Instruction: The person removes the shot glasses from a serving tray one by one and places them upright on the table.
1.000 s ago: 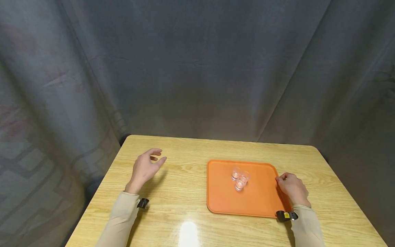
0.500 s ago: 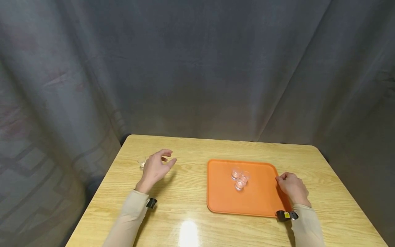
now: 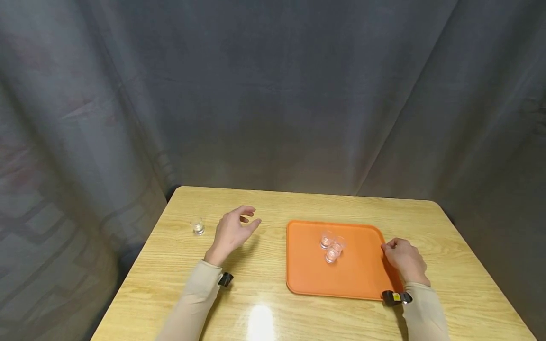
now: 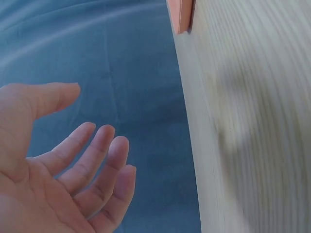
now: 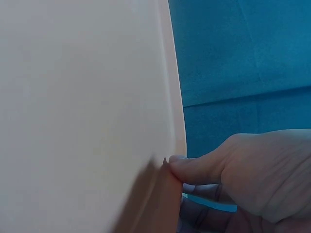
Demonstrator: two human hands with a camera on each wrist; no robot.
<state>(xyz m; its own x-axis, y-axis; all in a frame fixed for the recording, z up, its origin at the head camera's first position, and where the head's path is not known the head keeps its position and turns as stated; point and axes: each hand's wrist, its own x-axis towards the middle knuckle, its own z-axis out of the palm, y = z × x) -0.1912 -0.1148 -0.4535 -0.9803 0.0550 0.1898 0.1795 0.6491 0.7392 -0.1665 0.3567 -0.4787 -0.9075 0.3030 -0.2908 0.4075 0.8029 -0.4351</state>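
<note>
My left hand (image 3: 232, 233) hovers over the table between a small clear glass (image 3: 198, 228) and the tray, its fingers loosely bent and nothing in them; the left wrist view shows the bare palm. At the right edge of the orange tray (image 3: 358, 279), my right hand (image 3: 405, 260) pinches the rim, thumb on top and fingers beneath in the right wrist view. Three clear glasses stand close together on the tray: a rear one (image 3: 325, 241), a right one (image 3: 339, 244) and a front one (image 3: 330, 256).
The wooden table (image 3: 239, 303) bears the tray on its right half, with a bright light reflection near the front. A grey curtain (image 3: 273, 94) hangs behind the table and along both sides.
My left hand has moved right, away from the single glass, which was hidden behind it and now shows fully. The right hand, the tray and its glasses have stayed in place.
</note>
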